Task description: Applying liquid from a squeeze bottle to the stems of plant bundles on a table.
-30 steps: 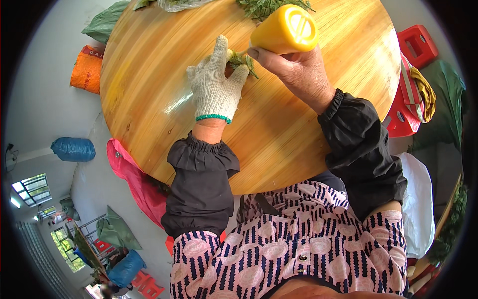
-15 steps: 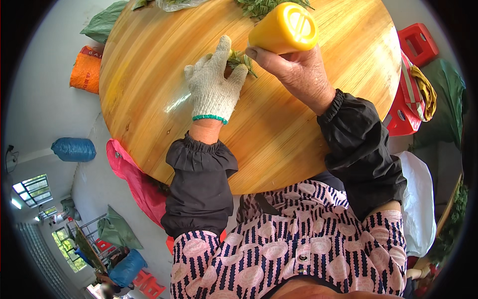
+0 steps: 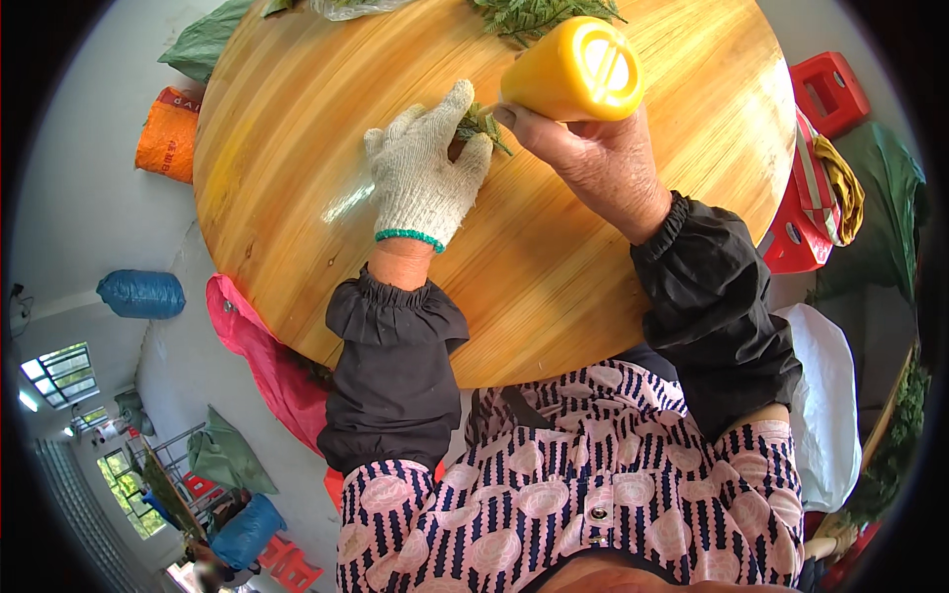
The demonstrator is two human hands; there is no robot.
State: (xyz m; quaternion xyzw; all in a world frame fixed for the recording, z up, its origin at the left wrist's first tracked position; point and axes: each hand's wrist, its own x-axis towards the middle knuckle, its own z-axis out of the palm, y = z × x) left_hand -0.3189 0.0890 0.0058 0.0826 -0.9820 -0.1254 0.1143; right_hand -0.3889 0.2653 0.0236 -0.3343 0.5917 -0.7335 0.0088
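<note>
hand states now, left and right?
Left hand: gloved, closed on green leaves.
Right hand: closed on yellow handle.

Bright daylight, tabletop glare, fisheye edges

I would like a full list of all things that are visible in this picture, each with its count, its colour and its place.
round table: 1, light wood, centre.
green sprig: 1 small bunch, green, on the table between both hands.
yellow handle: 1, yellow, in the right hand; what it belongs to is hidden.
pile of greens: 1, green, far edge of the table.
orange sack: 1, orange, floor on the left.
blue sack: 1, blue, floor on the left.
pink bag: 1, pink, under the table's left edge.
red stool: 1, red, on the right.
left hand: 1, in a white knit glove, pressing on the sprig.
right hand: 1, bare, closed around the handle.
</note>
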